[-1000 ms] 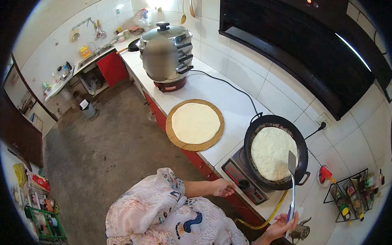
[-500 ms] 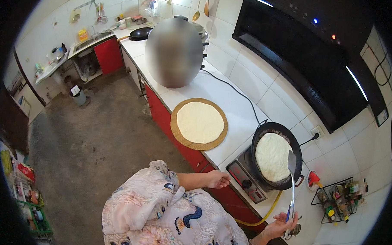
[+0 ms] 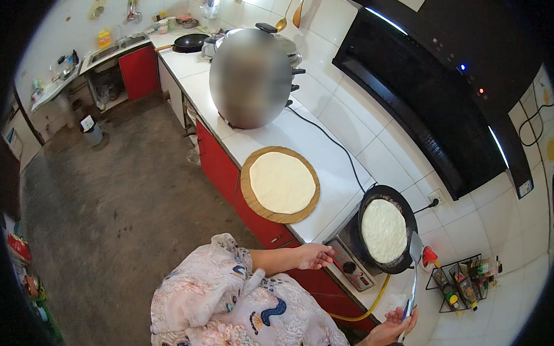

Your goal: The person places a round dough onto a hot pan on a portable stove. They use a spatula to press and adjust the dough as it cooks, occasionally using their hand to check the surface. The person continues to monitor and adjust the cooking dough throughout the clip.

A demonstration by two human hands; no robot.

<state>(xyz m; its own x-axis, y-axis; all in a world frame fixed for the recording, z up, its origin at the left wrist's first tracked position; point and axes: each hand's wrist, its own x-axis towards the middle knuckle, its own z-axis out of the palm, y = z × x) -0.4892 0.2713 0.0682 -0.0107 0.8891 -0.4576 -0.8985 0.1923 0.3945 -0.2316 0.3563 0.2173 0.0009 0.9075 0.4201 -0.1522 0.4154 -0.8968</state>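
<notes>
My right hand (image 3: 395,326) is wrapped round the handle of a metal spatula (image 3: 414,278). The blade is over the right rim of a black pan (image 3: 361,246), just beside a pale round flatbread (image 3: 383,230) lying in it. In front of the cooker, my left hand (image 3: 315,257) hovers with loosely curled fingers and nothing visible in it. The pan sits on an electric cooker (image 3: 351,267) with a dark knob. To its left, a flat round of rolled dough (image 3: 283,182) lies on a round wooden board (image 3: 250,199).
Beyond the board stands a large pot, mostly blurred out, with a lid handle (image 3: 266,27) and a black cord (image 3: 327,135) behind. A yellow hose (image 3: 379,298) runs below the cooker. A wire rack of bottles (image 3: 459,286) is at the right; a dark range hood (image 3: 426,99) hangs above.
The view has shifted slightly. The spatula blade has moved off the flatbread's right edge to the pan's rim. My left hand stays near the cooker's front.
</notes>
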